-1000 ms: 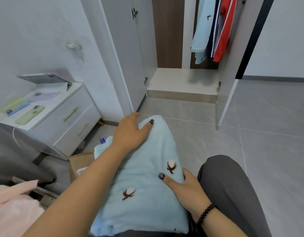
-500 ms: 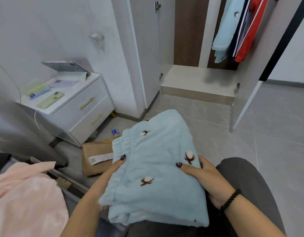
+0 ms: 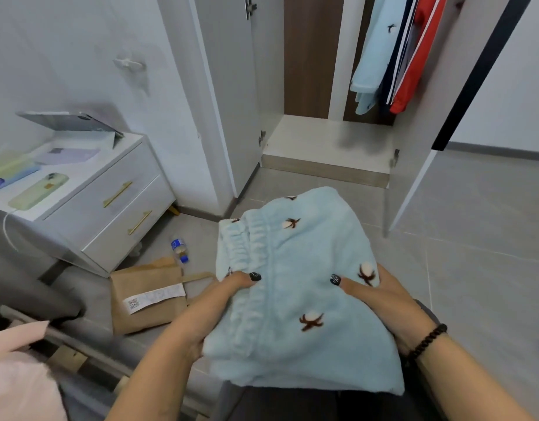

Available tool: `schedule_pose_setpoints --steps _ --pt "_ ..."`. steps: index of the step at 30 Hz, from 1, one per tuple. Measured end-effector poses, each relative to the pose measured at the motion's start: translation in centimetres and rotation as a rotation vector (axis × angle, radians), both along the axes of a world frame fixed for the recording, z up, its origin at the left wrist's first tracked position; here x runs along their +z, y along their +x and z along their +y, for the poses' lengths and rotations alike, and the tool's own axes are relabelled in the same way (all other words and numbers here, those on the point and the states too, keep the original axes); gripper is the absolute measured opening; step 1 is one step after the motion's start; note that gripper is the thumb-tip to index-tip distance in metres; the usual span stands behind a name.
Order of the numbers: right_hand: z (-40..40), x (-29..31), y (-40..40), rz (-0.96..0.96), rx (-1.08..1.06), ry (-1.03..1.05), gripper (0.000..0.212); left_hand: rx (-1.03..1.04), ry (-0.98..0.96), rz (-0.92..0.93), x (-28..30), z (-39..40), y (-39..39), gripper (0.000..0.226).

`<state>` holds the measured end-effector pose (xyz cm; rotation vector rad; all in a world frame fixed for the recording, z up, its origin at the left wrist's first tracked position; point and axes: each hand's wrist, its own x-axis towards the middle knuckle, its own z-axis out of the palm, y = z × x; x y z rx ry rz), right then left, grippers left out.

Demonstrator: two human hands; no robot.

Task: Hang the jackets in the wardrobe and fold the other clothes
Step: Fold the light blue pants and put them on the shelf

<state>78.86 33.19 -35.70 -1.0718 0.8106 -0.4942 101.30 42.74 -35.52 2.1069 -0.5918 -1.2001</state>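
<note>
Two hands engaged on folded light-blue fleece pants (image 3: 295, 296), held over lap. Left hand (image 3: 213, 311) clamped on elastic-waistband edge, thumb on top; right hand (image 3: 383, 305) clamped on opposite edge. Three jackets (image 3: 392, 50) hung in open wardrobe (image 3: 325, 141) beyond.

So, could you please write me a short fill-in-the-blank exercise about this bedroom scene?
1. Both hands, left hand and right hand, grip folded light blue fleece ____ with an elastic waistband.
2. The jackets hang inside the open ____.
3. The plastic bottle lies on the ____ beside the paper bag.

Missing words: pants; wardrobe; floor
</note>
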Motion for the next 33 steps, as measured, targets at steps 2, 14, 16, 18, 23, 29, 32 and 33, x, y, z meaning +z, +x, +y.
schedule_pose_setpoints --steps 2,14,16,18,23,29,32,33 --pt "-2.1 0.3 -0.5 0.022 -0.033 -0.069 0.056 -0.13 0.035 0.036 1.5 -2.1 -0.8 0.05" --pt "-18.8 0.5 0.6 0.187 -0.155 -0.202 0.046 -0.095 -0.262 0.505 1.9 -18.2 0.5 0.065" --pt "-21.4 2.2 0.7 0.201 -0.19 -0.167 0.054 -0.079 -0.249 0.497 3.7 -21.0 0.9 0.061" --pt "-23.4 4.8 0.8 0.215 -0.233 -0.137 0.063 -0.088 -0.25 0.509 6.2 -23.0 1.4 0.054" --pt "-26.2 14.4 1.6 0.168 -0.256 -0.064 0.055 -0.085 -0.254 0.533 15.5 -26.1 3.1 0.041" --pt "-27.9 27.3 4.5 0.12 -0.25 -0.039 0.045 -0.067 -0.297 0.54 27.6 -27.8 6.7 0.054" --pt "-28.3 32.8 6.6 0.11 -0.273 -0.086 0.05 -0.082 -0.349 0.518 32.9 -28.5 8.8 0.051" --pt "-28.4 34.3 7.3 0.099 -0.282 -0.105 0.048 -0.093 -0.366 0.509 34.5 -28.6 9.6 0.052"
